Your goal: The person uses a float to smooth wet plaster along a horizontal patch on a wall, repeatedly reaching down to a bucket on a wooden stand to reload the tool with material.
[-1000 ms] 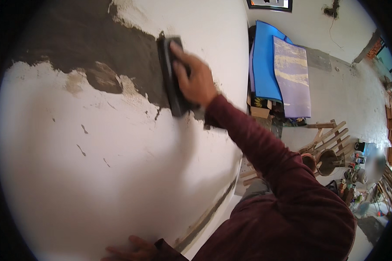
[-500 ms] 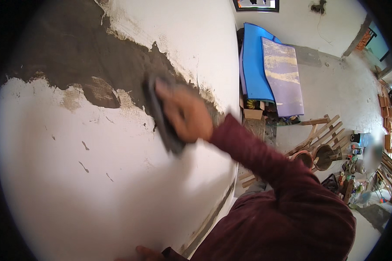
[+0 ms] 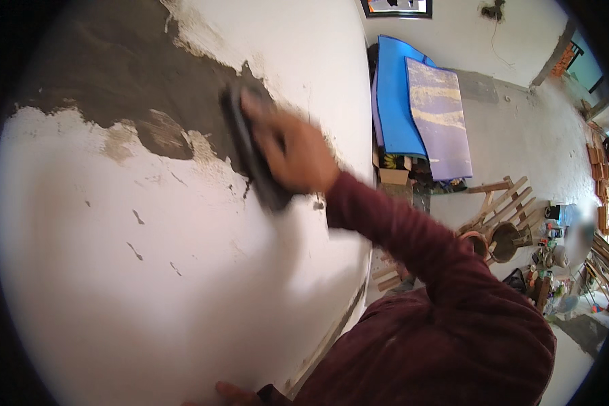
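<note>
My right hand (image 3: 301, 152) is closed around the handle of a dark plastering float (image 3: 256, 159), slightly blurred by motion. The float's long face lies against the white wall (image 3: 115, 291), across the right part of a band of wet grey mortar (image 3: 149, 74). The band's edges are ragged, and a rougher brownish patch (image 3: 164, 134) shows along its lower side. At the bottom edge, my left hand (image 3: 235, 394) rests by the wall, fingers stretched out and partly cut off by the frame; nothing shows in it.
Blue and purple foam mats (image 3: 440, 118) lean at the back beside a cardboard box (image 3: 394, 176). Right of my arm are a wooden pallet (image 3: 511, 203) and a mortar bucket (image 3: 504, 242). Bottles, tools and planks (image 3: 602, 271) crowd the far right. Small grey splatters (image 3: 134, 251) dot the wall.
My right hand and the float have moved a little upward in the picture along the mortar band. My left hand stays nearly in place at the bottom edge.
</note>
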A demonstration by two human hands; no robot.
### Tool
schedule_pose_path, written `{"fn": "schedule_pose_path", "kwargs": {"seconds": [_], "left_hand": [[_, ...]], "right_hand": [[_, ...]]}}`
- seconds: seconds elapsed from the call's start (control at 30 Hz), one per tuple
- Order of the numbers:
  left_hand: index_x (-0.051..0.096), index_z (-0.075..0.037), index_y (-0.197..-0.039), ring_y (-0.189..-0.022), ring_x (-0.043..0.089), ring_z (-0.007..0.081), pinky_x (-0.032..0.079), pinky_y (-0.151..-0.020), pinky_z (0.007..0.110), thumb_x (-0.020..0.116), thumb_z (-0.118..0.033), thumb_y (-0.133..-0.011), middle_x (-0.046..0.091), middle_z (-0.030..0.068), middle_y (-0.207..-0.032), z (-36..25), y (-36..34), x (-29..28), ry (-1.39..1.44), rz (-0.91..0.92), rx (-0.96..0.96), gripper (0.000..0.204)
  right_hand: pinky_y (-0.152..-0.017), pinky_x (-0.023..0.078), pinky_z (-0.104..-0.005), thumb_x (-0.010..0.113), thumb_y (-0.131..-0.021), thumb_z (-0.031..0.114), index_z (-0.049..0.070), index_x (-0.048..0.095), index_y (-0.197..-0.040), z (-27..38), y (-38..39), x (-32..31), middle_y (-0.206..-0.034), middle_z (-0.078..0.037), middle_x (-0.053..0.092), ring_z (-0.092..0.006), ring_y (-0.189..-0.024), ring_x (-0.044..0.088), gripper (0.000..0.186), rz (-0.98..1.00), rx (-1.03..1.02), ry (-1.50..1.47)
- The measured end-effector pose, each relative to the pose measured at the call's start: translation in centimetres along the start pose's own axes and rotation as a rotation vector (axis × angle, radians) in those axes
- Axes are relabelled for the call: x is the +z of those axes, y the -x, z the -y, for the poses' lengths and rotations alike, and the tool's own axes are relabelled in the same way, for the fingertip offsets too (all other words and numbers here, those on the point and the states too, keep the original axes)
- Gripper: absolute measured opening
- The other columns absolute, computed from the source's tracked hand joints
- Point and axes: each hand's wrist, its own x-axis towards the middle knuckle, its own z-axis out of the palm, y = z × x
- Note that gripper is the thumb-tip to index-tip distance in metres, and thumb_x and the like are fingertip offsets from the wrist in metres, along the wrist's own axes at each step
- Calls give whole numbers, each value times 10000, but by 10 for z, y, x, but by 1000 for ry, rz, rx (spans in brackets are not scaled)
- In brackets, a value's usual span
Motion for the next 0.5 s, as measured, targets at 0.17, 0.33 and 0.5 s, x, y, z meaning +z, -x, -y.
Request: {"fn": "schedule_pose_path", "kwargs": {"seconds": [0.17,0.33,0.5], "left_hand": [[532,-77,-1465,-1528,199,434,36,-1230,590,522,-680,-945,284,261,-1623,1,-1,-1,17,-13,26,796],[514,-78,-1482,-1525,207,443,35,-1223,601,524,-684,-941,284,258,-1624,3,1,9,41,-73,33,812],[495,-99,-1502,-1526,191,454,59,-1211,628,506,-705,-939,259,257,-1634,6,5,0,-14,16,31,827]], "right_hand": [[-902,548,-434,537,-977,182,119,545,-1439,-12,-25,-4,-1006,-270,697,-426,-954,687,466,40,227,10],[-989,504,-484,580,-921,74,149,538,-1465,-20,69,15,-1223,-251,658,-433,-1146,626,551,12,-22,-5],[-923,540,-405,564,-977,161,85,562,-1414,-65,5,6,-1142,-271,685,-411,-1054,673,444,-162,194,-129]]}}
